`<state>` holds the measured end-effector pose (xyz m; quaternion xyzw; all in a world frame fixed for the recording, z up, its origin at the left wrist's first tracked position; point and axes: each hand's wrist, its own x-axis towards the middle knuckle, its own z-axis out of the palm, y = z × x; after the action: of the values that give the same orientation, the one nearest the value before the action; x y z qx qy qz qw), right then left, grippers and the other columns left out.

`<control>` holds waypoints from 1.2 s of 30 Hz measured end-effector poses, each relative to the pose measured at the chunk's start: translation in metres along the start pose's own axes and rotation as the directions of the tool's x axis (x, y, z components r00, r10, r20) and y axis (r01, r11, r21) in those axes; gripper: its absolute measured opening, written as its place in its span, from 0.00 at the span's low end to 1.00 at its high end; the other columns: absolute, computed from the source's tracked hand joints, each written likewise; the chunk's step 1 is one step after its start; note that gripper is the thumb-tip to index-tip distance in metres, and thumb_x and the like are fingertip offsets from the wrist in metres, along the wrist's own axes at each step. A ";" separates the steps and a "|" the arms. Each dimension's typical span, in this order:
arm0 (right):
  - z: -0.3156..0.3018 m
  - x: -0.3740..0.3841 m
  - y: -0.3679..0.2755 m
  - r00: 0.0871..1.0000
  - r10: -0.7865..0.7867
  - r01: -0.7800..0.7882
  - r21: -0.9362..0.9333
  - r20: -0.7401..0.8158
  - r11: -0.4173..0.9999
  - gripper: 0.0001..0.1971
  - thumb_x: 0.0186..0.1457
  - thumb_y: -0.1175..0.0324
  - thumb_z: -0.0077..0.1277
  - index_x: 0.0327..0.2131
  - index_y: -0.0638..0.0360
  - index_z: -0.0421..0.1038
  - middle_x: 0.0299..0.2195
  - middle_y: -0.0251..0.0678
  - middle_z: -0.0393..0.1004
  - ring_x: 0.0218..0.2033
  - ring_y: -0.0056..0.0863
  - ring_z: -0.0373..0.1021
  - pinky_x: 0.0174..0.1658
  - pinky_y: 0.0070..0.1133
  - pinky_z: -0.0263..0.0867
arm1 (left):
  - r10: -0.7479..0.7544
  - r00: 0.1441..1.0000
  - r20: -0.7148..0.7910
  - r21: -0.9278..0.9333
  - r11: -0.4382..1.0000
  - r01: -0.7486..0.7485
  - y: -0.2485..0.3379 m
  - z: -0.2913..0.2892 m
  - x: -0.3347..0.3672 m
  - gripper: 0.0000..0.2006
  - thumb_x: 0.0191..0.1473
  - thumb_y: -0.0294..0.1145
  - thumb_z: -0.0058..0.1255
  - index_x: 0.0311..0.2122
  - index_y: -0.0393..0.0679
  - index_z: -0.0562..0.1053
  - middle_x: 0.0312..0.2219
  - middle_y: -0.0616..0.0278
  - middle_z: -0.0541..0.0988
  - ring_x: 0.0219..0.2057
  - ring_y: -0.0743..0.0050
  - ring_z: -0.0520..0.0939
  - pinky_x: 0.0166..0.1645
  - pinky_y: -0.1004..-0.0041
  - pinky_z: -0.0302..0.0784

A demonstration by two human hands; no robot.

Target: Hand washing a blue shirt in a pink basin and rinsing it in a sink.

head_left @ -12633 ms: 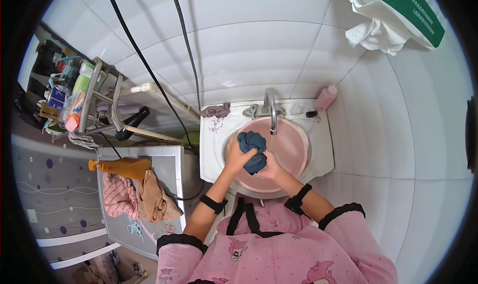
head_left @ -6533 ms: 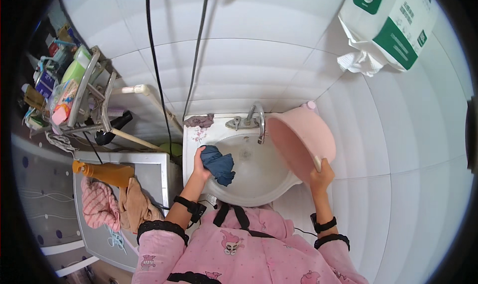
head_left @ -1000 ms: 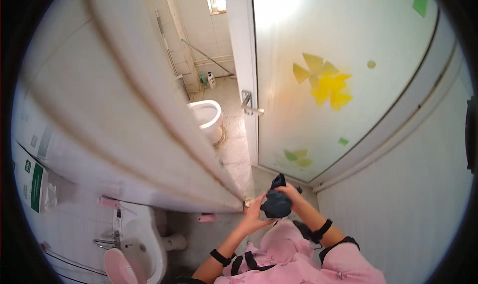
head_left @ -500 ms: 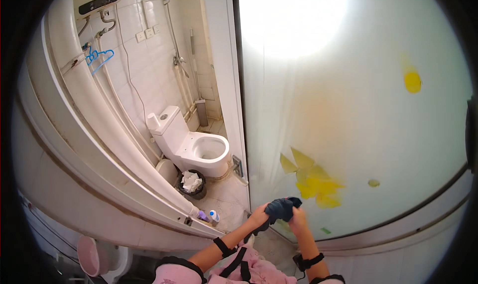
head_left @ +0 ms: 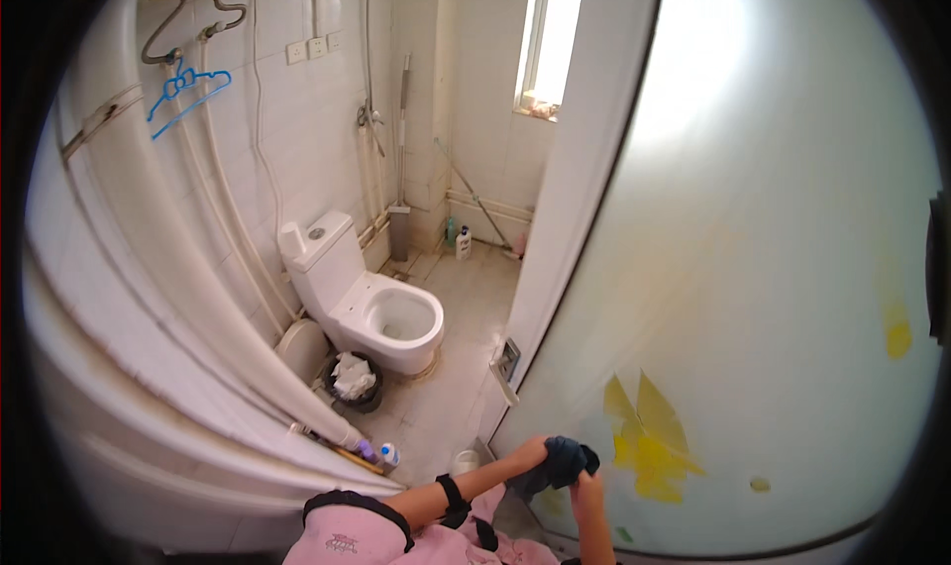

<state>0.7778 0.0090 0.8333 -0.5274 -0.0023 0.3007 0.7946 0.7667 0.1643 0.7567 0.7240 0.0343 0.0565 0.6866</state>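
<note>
A bunched dark blue cloth [head_left: 566, 460] is stretched between my two hands low in the picture. My left hand [head_left: 532, 454] grips its left side, its fingers partly hidden by the folds. On the other side, my right hand [head_left: 588, 490] pinches the cloth's right edge from below. Just beyond the hands stands a frosted glass door [head_left: 773, 268] with yellow flower patterns, and a metal handle [head_left: 506, 370] on its white frame. The cloth looks apart from the glass.
Through the doorway are a white toilet [head_left: 396, 317] with its bowl uncovered and a black waste bin [head_left: 355, 382] full of paper. Small bottles [head_left: 390, 455] stand by the door track. A squeegee mop [head_left: 399, 228] leans in the corner. A blue hanger [head_left: 188, 95] hangs from pipes.
My view has turned left and the doorway looks wider, showing more bathroom floor and a window. Both hands still hold the cloth, now lower in the picture.
</note>
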 end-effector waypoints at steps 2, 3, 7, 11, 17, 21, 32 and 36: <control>-0.006 0.026 0.014 0.999 0.032 -0.029 -0.120 0.024 0.992 0.17 0.48 0.74 0.45 0.45 0.62 0.62 0.40 0.36 0.68 0.41 0.25 0.66 0.44 0.21 0.63 | -0.053 0.992 0.116 0.077 0.996 0.044 -0.004 -0.021 0.018 0.15 0.46 0.34 0.37 0.33 0.35 0.72 0.31 0.46 0.76 0.35 0.60 0.76 0.41 0.67 0.68; -0.012 0.046 0.025 0.997 0.051 -0.040 -0.179 0.059 0.983 0.18 0.47 0.75 0.46 0.45 0.61 0.62 0.40 0.37 0.68 0.41 0.25 0.66 0.43 0.20 0.64 | -0.088 0.984 0.154 0.097 0.993 0.073 -0.027 -0.033 0.026 0.15 0.44 0.32 0.37 0.32 0.35 0.72 0.30 0.46 0.76 0.35 0.59 0.76 0.41 0.66 0.68; -0.012 0.119 0.062 0.959 0.262 -0.245 -0.150 0.106 0.958 0.18 0.45 0.71 0.51 0.42 0.61 0.65 0.36 0.35 0.69 0.38 0.24 0.67 0.39 0.22 0.65 | -0.335 0.856 0.394 0.283 0.930 0.234 -0.016 -0.116 0.057 0.18 0.39 0.28 0.37 0.37 0.36 0.71 0.33 0.43 0.74 0.38 0.59 0.74 0.44 0.66 0.67; 0.056 0.161 0.069 0.911 0.373 -0.255 -0.468 0.178 0.846 0.18 0.45 0.71 0.51 0.42 0.61 0.65 0.36 0.34 0.69 0.38 0.23 0.67 0.39 0.22 0.65 | 0.002 0.863 0.506 0.144 0.986 -0.087 -0.017 -0.180 0.062 0.19 0.42 0.27 0.37 0.42 0.36 0.67 0.39 0.45 0.72 0.43 0.59 0.72 0.48 0.67 0.65; 0.116 0.211 0.055 0.881 0.444 -0.235 -0.661 0.165 0.712 0.18 0.45 0.70 0.52 0.41 0.62 0.66 0.36 0.33 0.70 0.37 0.22 0.66 0.38 0.21 0.65 | -0.328 0.806 0.493 0.500 0.865 0.046 -0.006 -0.197 0.062 0.35 0.40 0.35 0.40 0.58 0.46 0.48 0.48 0.43 0.63 0.46 0.48 0.66 0.51 0.60 0.58; 0.113 0.216 0.044 0.892 0.435 -0.219 -0.724 0.123 0.655 0.17 0.45 0.69 0.52 0.41 0.62 0.66 0.35 0.33 0.70 0.37 0.22 0.66 0.38 0.21 0.65 | 0.227 0.909 0.350 0.252 0.911 -0.325 -0.032 -0.196 0.060 0.34 0.37 0.30 0.39 0.56 0.43 0.53 0.41 0.44 0.67 0.42 0.47 0.67 0.48 0.59 0.61; 0.081 0.182 0.030 0.929 0.353 -0.079 -0.871 0.113 0.486 0.17 0.45 0.67 0.53 0.40 0.62 0.67 0.34 0.32 0.70 0.36 0.20 0.66 0.38 0.21 0.64 | 0.008 0.782 0.623 0.023 0.999 -0.028 -0.020 -0.227 0.103 0.21 0.36 0.25 0.37 0.42 0.38 0.69 0.36 0.44 0.73 0.41 0.49 0.73 0.46 0.65 0.66; 0.099 0.180 0.017 0.836 0.525 -0.474 -0.687 -0.156 0.551 0.18 0.48 0.63 0.52 0.41 0.61 0.67 0.35 0.30 0.70 0.36 0.18 0.64 0.40 0.18 0.62 | -0.005 0.756 0.654 -0.049 0.998 0.049 -0.040 -0.247 0.109 0.26 0.33 0.22 0.35 0.45 0.39 0.66 0.39 0.43 0.72 0.43 0.48 0.72 0.48 0.64 0.64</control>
<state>0.8849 0.1831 0.8063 -0.7561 0.0065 0.5073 0.4135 0.8441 0.4250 0.7333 0.6757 -0.1989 -0.2083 0.6786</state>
